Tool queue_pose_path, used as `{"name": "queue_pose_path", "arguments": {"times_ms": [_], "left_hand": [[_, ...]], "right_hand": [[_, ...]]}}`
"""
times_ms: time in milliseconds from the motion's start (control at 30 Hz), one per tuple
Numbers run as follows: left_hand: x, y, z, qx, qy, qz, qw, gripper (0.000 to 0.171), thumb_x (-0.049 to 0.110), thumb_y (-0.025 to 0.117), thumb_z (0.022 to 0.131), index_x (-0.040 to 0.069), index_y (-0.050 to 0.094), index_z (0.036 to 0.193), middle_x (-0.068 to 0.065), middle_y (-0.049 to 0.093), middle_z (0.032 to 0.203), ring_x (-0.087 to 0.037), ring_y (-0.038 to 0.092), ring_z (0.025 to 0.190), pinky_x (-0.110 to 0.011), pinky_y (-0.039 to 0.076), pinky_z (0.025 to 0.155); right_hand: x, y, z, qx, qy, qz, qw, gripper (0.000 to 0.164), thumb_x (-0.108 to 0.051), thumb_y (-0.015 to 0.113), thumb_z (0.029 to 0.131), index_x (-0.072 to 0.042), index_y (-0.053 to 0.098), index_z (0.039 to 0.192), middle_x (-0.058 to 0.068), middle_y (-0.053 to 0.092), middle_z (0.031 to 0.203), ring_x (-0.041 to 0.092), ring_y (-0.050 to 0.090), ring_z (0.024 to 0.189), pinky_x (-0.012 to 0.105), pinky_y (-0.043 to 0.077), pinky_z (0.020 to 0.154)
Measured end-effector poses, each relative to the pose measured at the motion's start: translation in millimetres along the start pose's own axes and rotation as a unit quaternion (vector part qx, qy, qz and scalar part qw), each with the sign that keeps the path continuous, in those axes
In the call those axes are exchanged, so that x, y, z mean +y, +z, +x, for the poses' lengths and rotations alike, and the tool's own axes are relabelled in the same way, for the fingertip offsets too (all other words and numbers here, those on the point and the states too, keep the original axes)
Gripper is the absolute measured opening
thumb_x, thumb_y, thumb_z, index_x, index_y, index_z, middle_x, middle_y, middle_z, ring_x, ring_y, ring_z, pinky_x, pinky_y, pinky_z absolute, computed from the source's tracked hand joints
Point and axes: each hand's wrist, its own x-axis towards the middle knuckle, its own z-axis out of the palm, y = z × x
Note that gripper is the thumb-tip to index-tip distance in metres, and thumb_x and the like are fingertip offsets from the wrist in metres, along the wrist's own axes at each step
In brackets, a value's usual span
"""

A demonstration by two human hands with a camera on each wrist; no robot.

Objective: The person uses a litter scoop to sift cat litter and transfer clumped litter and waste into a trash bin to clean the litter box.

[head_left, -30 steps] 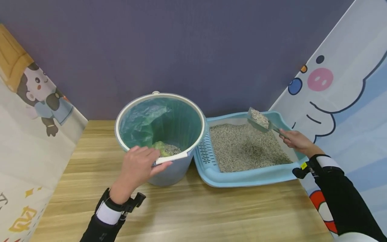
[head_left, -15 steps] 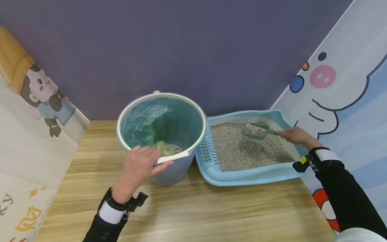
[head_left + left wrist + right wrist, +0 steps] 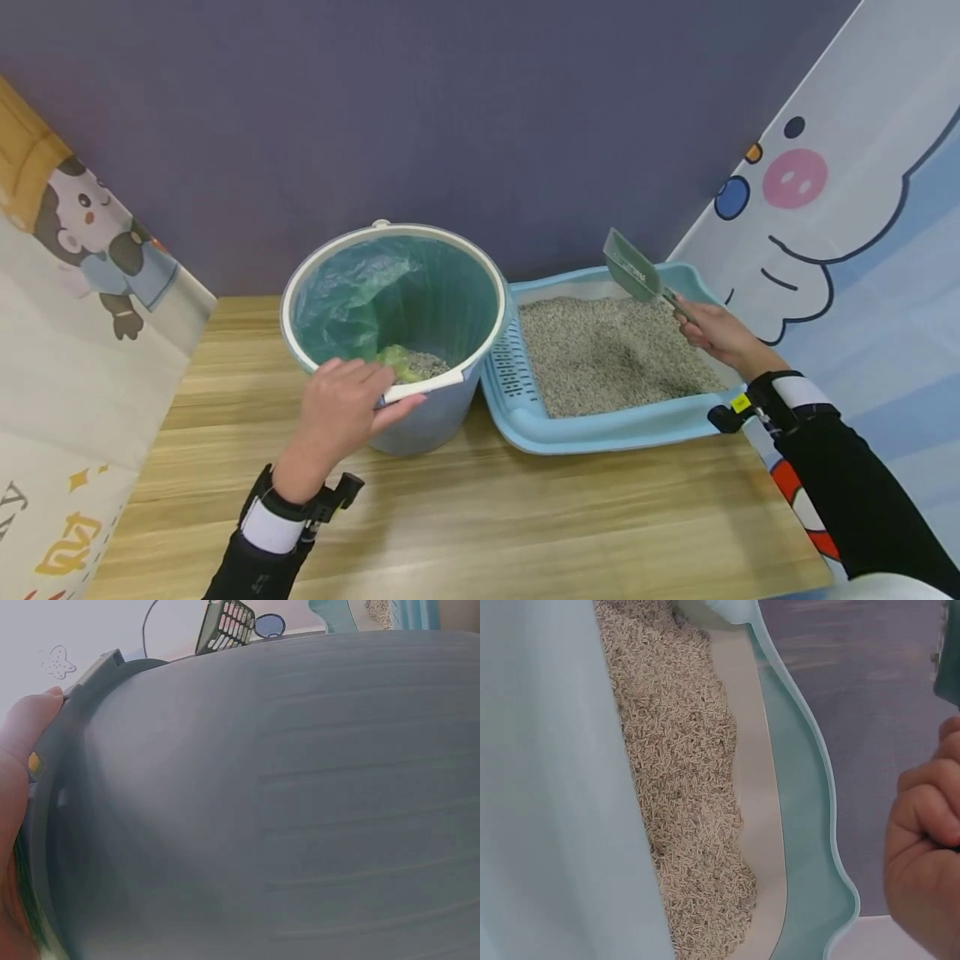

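Note:
In the head view my left hand (image 3: 341, 417) grips the near rim of a grey-blue trash can (image 3: 427, 425), its thumb along the outside. A green bag (image 3: 352, 292) lines the can, with some litter and a yellow-green lump (image 3: 396, 360) at the bottom. My right hand (image 3: 716, 333) holds the handle of a green litter scoop (image 3: 630, 262), raised and tilted above the far side of a blue litter box (image 3: 600, 442). Only a few bits lie in the scoop. Grey-beige litter (image 3: 682, 772) fills much of the box. In the right wrist view the scoop is mostly cut off.
The can and the litter box stand side by side on a wood-grain table (image 3: 465, 533). A dark purple-grey wall (image 3: 450, 117) rises behind. Printed cartoon panels flank both sides, the right panel (image 3: 847, 200) close to the right arm.
The scoop, heaped with litter a second ago, dipped lower over the box and has come up tilted with nearly all its litter gone. The left hand keeps its hold on the rim.

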Motion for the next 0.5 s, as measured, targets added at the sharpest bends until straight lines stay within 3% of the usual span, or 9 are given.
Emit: {"name": "queue_pose_path", "arguments": {"times_ms": [67, 100, 233, 367, 433, 500], "left_hand": [[-0.1, 0.2, -0.3, 0.000, -0.001, 0.000, 1.0000, 0.054, 0.058, 0.040, 0.089, 0.014, 0.040, 0.057, 0.006, 0.036, 0.046, -0.008, 0.022, 0.041, -0.024, 0.014, 0.044], [0.0, 0.2, -0.3, -0.001, -0.001, 0.000, 1.0000, 0.054, 0.058, 0.040, 0.089, 0.014, 0.041, 0.057, 0.006, 0.037, 0.046, -0.008, 0.023, 0.041, -0.024, 0.015, 0.044], [0.2, -0.1, -0.9, -0.001, -0.003, -0.003, 1.0000, 0.054, 0.058, 0.041, 0.088, 0.014, 0.041, 0.057, 0.005, 0.038, 0.046, -0.008, 0.023, 0.041, -0.024, 0.015, 0.044], [-0.2, -0.8, -0.8, -0.001, -0.003, -0.003, 1.0000, 0.054, 0.057, 0.041, 0.089, 0.013, 0.042, 0.057, 0.005, 0.038, 0.046, -0.009, 0.024, 0.041, -0.024, 0.015, 0.044], [-0.4, -0.8, -0.3, -0.002, -0.002, -0.002, 1.0000, 0.054, 0.057, 0.041, 0.089, 0.013, 0.042, 0.057, 0.005, 0.038, 0.046, -0.009, 0.024, 0.041, -0.024, 0.015, 0.044], [-0.6, -0.7, 0.4, -0.002, -0.002, -0.001, 1.0000, 0.054, 0.057, 0.041, 0.089, 0.013, 0.042, 0.057, 0.005, 0.038, 0.046, -0.009, 0.024, 0.041, -0.025, 0.016, 0.044]], "right_hand": [[-3.5, 2.6, -0.9, 0.042, 0.016, -0.075, 0.996, 0.040, -0.047, 0.034, 0.095, -0.016, 0.046, 0.072, -0.008, 0.029, 0.050, 0.010, 0.022, 0.044, 0.030, 0.021, 0.050], [-3.9, 3.5, -0.5, 0.064, 0.022, -0.129, 0.989, 0.043, -0.051, 0.036, 0.093, -0.016, 0.047, 0.071, -0.009, 0.031, 0.050, 0.011, 0.024, 0.045, 0.029, 0.025, 0.051], [-11.2, 12.8, -2.0, 0.123, 0.023, -0.320, 0.939, 0.053, -0.055, 0.040, 0.090, -0.009, 0.053, 0.067, -0.002, 0.040, 0.052, 0.015, 0.040, 0.054, 0.031, 0.034, 0.058], [-17.7, 22.0, -4.7, 0.127, -0.008, -0.440, 0.889, 0.053, -0.048, 0.041, 0.093, -0.004, 0.061, 0.073, 0.005, 0.054, 0.061, 0.018, 0.044, 0.057, 0.029, 0.034, 0.057], [-21.4, 26.5, -6.7, 0.118, -0.012, -0.479, 0.870, 0.049, -0.043, 0.042, 0.094, -0.004, 0.064, 0.075, 0.007, 0.059, 0.066, 0.017, 0.042, 0.055, 0.028, 0.033, 0.054], [-24.2, 30.2, -8.1, 0.110, -0.012, -0.499, 0.860, 0.046, -0.039, 0.044, 0.094, -0.003, 0.065, 0.076, 0.010, 0.061, 0.070, 0.015, 0.042, 0.054, 0.028, 0.032, 0.052]]}}
